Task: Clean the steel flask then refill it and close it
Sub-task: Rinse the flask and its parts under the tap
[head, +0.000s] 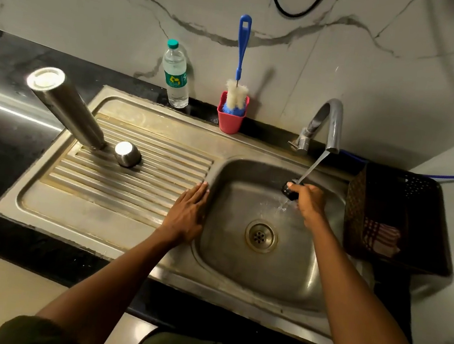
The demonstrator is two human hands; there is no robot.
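I had the right hand (310, 202) over the sink basin (238, 261), its fingers curled round a small black stopper (289, 190) that I held under the water running from the tap (328, 118). My left hand (188, 213) lay flat with straight fingers on the ribbed drainboard (124, 171), at the edge of the basin, holding nothing. The steel flask (64, 106) stood upside down at the far left of the drainboard, and its steel cup lid (127, 154) sat mouth down just beside its foot. Behind the sink, 1 plastic water bottle (175, 75) stood against the wall, and near it a blue-handled bottle brush (240, 60) rested in a red cup (231, 120). A dark basket (390, 216) sat to the right of the basin.
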